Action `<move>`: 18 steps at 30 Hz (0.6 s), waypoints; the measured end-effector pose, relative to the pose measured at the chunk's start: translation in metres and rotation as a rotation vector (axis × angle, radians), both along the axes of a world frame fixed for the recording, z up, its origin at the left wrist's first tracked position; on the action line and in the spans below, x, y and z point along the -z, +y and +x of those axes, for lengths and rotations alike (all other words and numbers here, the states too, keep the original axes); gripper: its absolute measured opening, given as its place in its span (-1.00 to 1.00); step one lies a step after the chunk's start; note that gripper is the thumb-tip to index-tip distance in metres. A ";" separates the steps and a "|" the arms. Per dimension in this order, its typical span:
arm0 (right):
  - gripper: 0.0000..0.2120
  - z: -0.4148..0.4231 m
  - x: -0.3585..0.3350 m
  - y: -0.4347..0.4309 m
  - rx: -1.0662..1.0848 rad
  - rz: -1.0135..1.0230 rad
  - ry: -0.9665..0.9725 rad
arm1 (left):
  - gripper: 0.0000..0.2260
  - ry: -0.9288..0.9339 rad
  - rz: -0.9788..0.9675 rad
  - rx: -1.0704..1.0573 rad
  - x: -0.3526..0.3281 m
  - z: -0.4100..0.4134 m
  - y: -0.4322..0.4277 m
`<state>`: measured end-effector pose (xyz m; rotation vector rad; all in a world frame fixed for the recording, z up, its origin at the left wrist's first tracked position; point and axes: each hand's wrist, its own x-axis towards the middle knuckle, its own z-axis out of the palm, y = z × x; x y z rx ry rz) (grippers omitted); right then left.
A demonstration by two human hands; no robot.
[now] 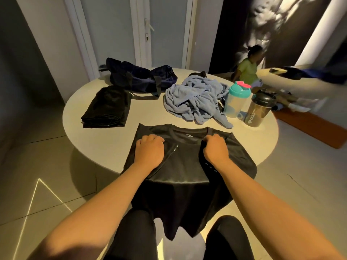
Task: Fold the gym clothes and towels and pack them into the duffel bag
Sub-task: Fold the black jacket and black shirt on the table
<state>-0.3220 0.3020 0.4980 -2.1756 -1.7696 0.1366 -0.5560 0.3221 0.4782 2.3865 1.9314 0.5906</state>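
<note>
Head view: the only feed I have. It looks down over both forearms at a round table [105, 139].
Black T-shirt [187, 160]: I see it lying flat at the table's near edge, collar away from the wearer. Its lower half hangs over the rim toward the knees. The shirt's left side is folded in over the chest, and a slanted edge runs beside the left hand.
Left hand [150, 150]: rests knuckles-up on that folded-in side, just below the shoulder. The fingers curl down onto the cloth, but I cannot tell whether they pinch it or only press.
Right hand [216, 149]: sits at the shirt's right shoulder, fingers and thumb curled, gripping a raised ridge of the fabric.
Folded black garment [107, 107]: a neat stack to the left of the shirt, apart from it.
Duffel bag [142, 77]: dark navy, slumped at the far side of the table. One strap trails toward the folded stack. I cannot make out its opening.
Blue towel [195, 98]: an unfolded heap right of the bag, beyond the shirt.
Teal-lidded shaker [237, 99]: upright, just beside the towel's right edge.
Dark shaker [262, 109]: upright, just beside the teal one, near the table's right rim.
Background: a person in a green top [246, 67] is beyond the table, and a white door [146, 25] stands behind the bag.
</note>
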 end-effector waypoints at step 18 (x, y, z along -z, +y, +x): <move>-0.26 0.042 -0.014 0.050 0.011 -0.185 0.024 | -0.34 0.123 -0.402 -0.020 -0.030 0.055 0.069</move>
